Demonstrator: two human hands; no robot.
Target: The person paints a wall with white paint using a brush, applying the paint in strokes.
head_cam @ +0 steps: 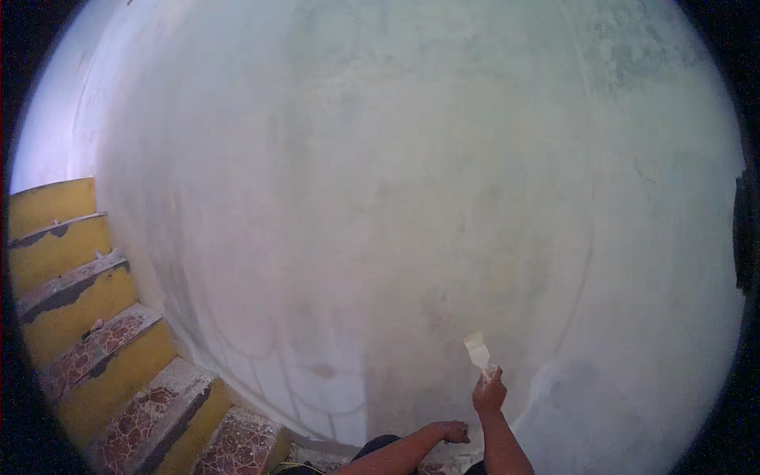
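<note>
A flat paintbrush (478, 351), its bristles and ferrule coated whitish, points up in front of a plastered wall (356, 208). My right hand (490, 390) is closed around its handle at the lower right. The bristle end is at or close to the wall; contact cannot be told. Low in the view, my left hand (456, 432) is loosely curled over my legs, left of the right forearm. Nothing shows in it, though its palm side is hidden. The wall has greyish and greenish stains, and paler white areas lie low on both sides.
A staircase (127, 409) with yellow risers and worn reddish patterned treads climbs along the left side. Small bits of debris lie on some treads. My knee (380, 442) shows at the bottom. A dark object (746, 231) stands at the far right rim.
</note>
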